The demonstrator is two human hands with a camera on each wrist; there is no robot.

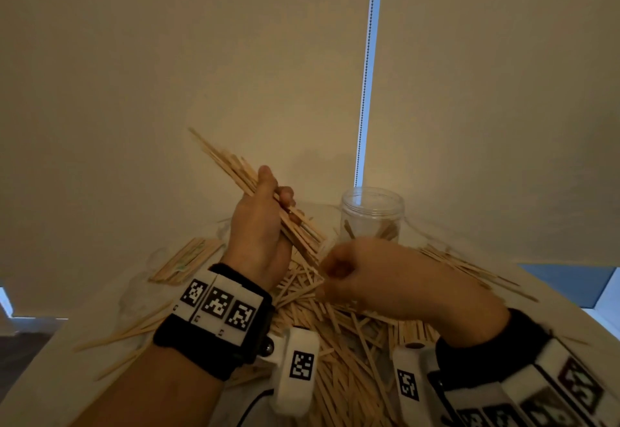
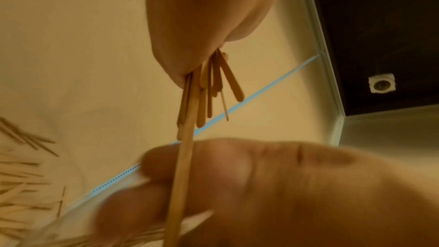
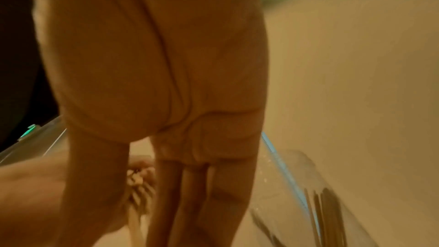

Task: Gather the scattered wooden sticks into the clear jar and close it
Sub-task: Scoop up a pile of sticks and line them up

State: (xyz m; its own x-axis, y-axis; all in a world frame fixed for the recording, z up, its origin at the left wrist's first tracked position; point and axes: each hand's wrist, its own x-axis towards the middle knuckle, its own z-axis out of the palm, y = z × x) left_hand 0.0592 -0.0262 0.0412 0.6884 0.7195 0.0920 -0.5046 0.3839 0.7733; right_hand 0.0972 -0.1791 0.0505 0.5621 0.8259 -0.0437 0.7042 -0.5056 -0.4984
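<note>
My left hand (image 1: 273,188) grips a thick bundle of wooden sticks (image 1: 228,165), raised off the table and slanting from upper left down to lower right. In the left wrist view the bundle's ends (image 2: 204,89) fan out below the palm (image 2: 202,16). The clear jar (image 1: 370,215) stands open and upright behind my hands with a few sticks inside; it also shows blurred in the right wrist view (image 3: 332,204). My right hand (image 1: 335,279) is blurred, knuckles up, fingers (image 3: 190,185) pointing down into the loose stick pile (image 1: 335,326) just in front of the jar. Its fingertips are hidden.
The white table (image 1: 50,376) carries sticks across most of its middle. A neater stack (image 1: 184,258) lies at the left, and more sticks (image 1: 469,265) spread to the right of the jar. A pale blind with a bead cord (image 1: 367,74) hangs behind. The table's right edge (image 1: 597,312) is near.
</note>
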